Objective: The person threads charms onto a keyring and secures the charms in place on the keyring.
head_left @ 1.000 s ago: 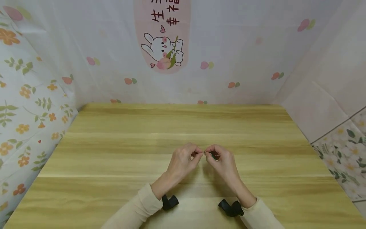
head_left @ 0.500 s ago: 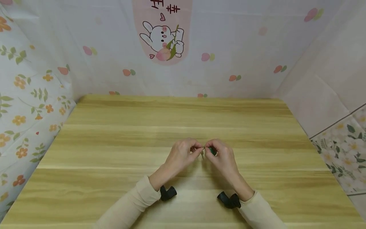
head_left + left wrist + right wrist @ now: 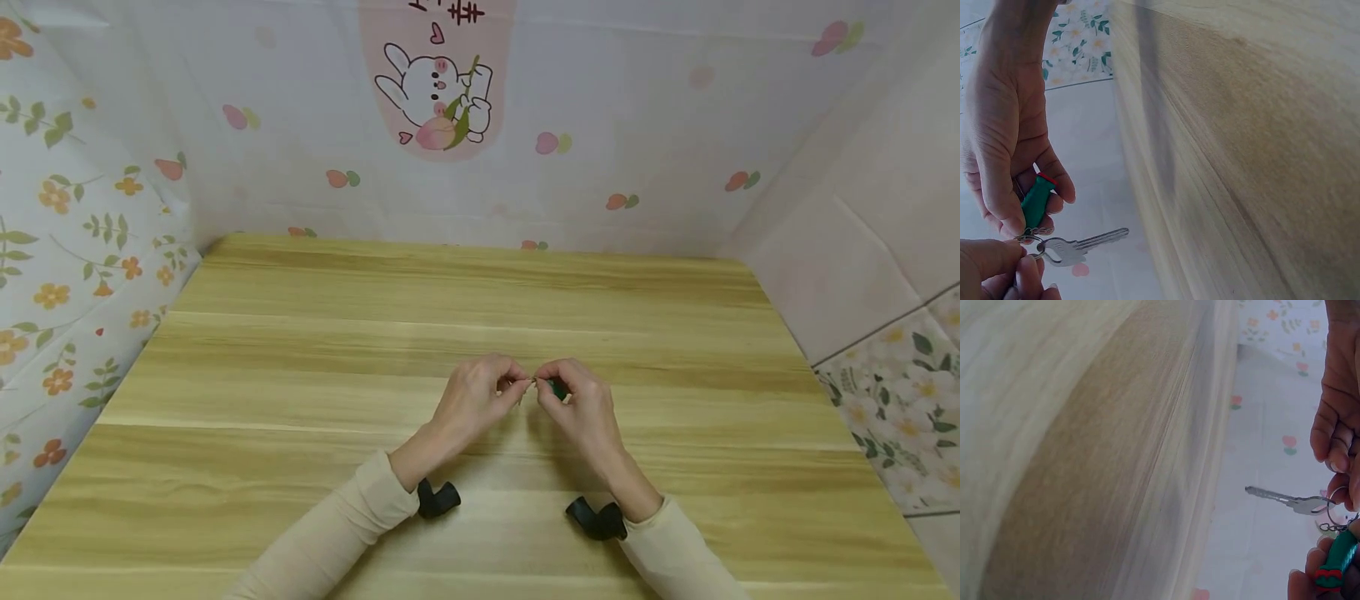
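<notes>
Above the table, my left hand and right hand meet at the fingertips. The left thumb and fingers pinch a thin metal key ring. A silver key hangs from that ring; in the left wrist view its blade points away from both hands. My right hand holds a green keychain charm, shaped like a small bottle with a red end, its fingers curled about it. A short chain joins charm and ring, right at the right thumb tip. In the head view the charm is partly hidden by the right fingers.
The wood-grain table spreads under both hands. Black wrist-worn pieces show at both sleeve cuffs. A white printed curtain stands behind the table, with flowered cloth at the left and more at the right.
The head view has tilted, so the table sits higher in it. Both hands stay fingertip to fingertip, while the hanging key has swung from between the hands toward the left fingers.
</notes>
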